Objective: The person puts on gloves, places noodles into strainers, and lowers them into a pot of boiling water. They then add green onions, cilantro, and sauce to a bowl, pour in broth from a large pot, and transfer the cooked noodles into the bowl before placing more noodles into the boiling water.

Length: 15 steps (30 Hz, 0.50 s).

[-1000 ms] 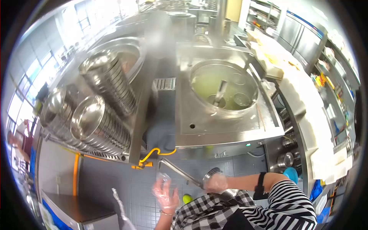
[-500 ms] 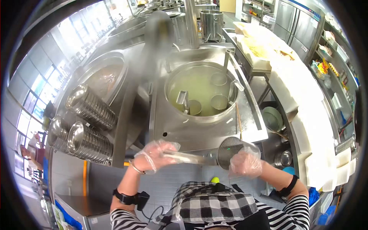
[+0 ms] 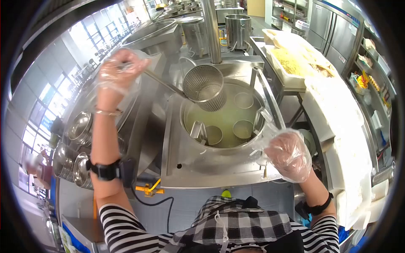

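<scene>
My left hand [image 3: 120, 69], in a clear plastic glove, is raised at the left with its fingers closed round the handle of a noodle strainer [image 3: 204, 87]. The perforated metal basket hangs tilted above the back left of a round pot [image 3: 184, 122] of cloudy, pale green liquid. Three more strainers sit in the liquid: a front left one [image 3: 213, 135], a front right one [image 3: 243, 130] and a back right one [image 3: 244, 100]. My right hand [image 3: 289, 154], also gloved, is curled beside the pot's front right edge. Whatever its fingers hold is hidden.
Stacked metal bowls [image 3: 80, 126] stand on the left. Along the right runs a counter with a white tray of yellow noodles [image 3: 289, 61]. A vertical metal pipe [image 3: 211, 31] rises behind the pot, with tall steel pots [image 3: 237, 31] further back.
My left hand has swung up and left, carrying the strainer from near my body to over the pot. My right hand has left the basket and moved up and right, towards the pot's edge.
</scene>
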Available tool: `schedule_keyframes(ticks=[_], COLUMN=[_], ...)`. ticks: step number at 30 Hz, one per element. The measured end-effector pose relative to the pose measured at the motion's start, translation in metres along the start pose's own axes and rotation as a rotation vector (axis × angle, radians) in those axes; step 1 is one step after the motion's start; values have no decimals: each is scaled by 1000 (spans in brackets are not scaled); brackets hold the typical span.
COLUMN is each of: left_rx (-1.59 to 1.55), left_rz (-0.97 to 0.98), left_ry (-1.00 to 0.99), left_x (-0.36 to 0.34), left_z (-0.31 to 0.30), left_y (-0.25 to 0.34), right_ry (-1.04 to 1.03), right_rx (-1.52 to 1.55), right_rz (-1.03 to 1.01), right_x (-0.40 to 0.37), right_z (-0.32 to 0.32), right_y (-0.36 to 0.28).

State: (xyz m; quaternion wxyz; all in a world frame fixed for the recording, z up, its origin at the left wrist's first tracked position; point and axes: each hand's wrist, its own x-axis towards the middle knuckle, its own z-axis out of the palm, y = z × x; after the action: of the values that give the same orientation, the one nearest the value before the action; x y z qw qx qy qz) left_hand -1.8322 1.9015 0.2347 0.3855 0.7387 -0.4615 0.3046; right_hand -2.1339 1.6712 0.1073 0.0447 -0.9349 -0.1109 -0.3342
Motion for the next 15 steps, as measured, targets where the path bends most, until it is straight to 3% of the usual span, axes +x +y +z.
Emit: schedule_keyframes(ticks=[2, 4, 10, 12, 13, 15], left_rx=[77, 416, 205, 31, 26, 106], left_rz=[-65, 304, 74, -178, -184, -130], left_ry=[-86, -148, -171, -290, -296, -504], left_x=[-3, -16, -82, -94, -97, -96], left_z=[33, 74, 176, 181, 181, 169], left_y=[-35, -81, -184, -190, -195, -202], right_ry=[-42, -121, -322, -381, -428, -394], right_rx=[78, 63, 17, 61, 112, 123], right_rz=[59, 103, 259, 295, 320, 339], right_x=[-6, -18, -45, -50, -52, -51], right_z=[10, 20, 54, 55, 56, 58], right_y=[7, 15, 25, 28, 30, 31])
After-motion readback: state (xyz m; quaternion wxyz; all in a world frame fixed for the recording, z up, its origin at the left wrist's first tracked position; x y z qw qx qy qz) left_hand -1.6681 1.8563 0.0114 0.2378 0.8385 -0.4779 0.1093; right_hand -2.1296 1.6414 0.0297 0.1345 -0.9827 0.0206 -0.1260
